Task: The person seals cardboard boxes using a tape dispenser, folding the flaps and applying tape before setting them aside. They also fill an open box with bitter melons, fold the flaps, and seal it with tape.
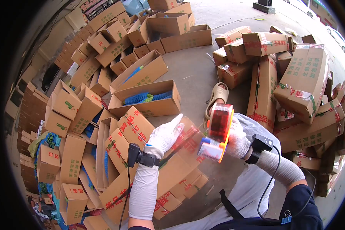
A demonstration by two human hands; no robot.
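Note:
My right hand (237, 138), in a white knit glove, grips an orange tape dispenser (227, 132) loaded with a roll of red tape (220, 122). Below and left of the dispenser lies a long cardboard box (180, 168). Clear tape with red print (188, 135) shows at the box's upper end, between my two hands. My left hand (163, 137), also gloved, rests at that end with its fingers stretched out. Whether it presses on the tape or only on the cardboard I cannot make out. Both wrists wear a black strapped device.
An open box (142, 109) with blue-netted contents stands just ahead. Open cartons (186, 38) crowd the left and far side. Taped boxes (304, 80) are piled on the right. A sandaled foot (218, 97) is on the concrete floor (195, 71).

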